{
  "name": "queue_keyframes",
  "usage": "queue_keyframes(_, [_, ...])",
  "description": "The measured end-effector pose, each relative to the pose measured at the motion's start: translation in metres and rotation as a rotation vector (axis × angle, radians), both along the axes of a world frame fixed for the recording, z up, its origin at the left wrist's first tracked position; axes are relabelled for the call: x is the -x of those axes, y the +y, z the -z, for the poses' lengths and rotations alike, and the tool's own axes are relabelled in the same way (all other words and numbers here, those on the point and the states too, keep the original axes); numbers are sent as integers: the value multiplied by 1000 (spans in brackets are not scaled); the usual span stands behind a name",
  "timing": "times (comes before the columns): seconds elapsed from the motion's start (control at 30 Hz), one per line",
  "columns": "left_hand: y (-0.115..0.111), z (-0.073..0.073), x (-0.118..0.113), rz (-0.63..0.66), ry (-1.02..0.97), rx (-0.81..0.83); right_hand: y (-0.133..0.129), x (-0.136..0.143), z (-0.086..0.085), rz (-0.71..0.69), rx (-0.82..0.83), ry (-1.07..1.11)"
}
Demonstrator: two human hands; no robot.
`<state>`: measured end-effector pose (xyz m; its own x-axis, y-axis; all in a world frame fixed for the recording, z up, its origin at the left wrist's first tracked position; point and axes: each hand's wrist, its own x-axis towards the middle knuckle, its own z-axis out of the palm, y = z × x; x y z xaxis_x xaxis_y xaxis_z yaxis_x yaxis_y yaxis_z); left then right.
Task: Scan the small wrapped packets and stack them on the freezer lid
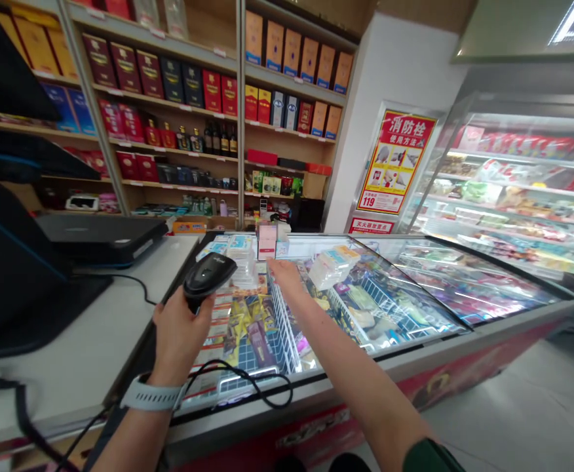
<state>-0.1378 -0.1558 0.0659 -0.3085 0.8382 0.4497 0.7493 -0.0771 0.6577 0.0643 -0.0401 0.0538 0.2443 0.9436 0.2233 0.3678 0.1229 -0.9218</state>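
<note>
Handheld barcode scanner (208, 273) is gripped in your left hand (183, 324); your right hand (286, 274) is at the pink-and-white box (267, 240) by the far end of the chest freezer (439, 375), hold indeterminable. You appear to be reaching; the next move likely calls for a secure grasp.

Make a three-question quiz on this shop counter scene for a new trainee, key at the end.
1. Multiple choice: what does the left hand hold? A) a bottle B) a scanner C) a basket
2. True or false: a pale strap is on the right wrist.
3. Fill in the blank: the right hand is stretched out above a glass-topped ____.

Key:
1. B
2. False; it is on the left wrist.
3. freezer
</note>
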Motion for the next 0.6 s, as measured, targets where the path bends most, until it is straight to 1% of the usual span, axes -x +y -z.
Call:
queue_keyframes(0.07, [-13, 12, 16, 8, 24, 0, 11, 14, -9, -16, 52, -10])
queue_keyframes(0.13, [-26, 26, 27, 25, 59, -23, 20, 24, -20, -19, 95, -29])
queue_keyframes(0.23, [-42, 40, 34, 47, 89, -56, 32, 34, -36, -6, 151, -54])
queue_keyframes(0.3, [-48, 43, 34, 60, 101, -60, 37, 39, -44, 4, 184, -65])
queue_keyframes(0.4, [-48, 41, 32, 74, 112, -60, 42, 44, -49, 5, 223, -70])
queue_keyframes(0.53, [-42, 42, 32, 50, 103, -97, 50, 46, -49, 2, 246, -57])
queue_keyframes(0.6, [-39, 43, 33, 40, 116, -96, 53, 46, -47, 10, 217, -42])
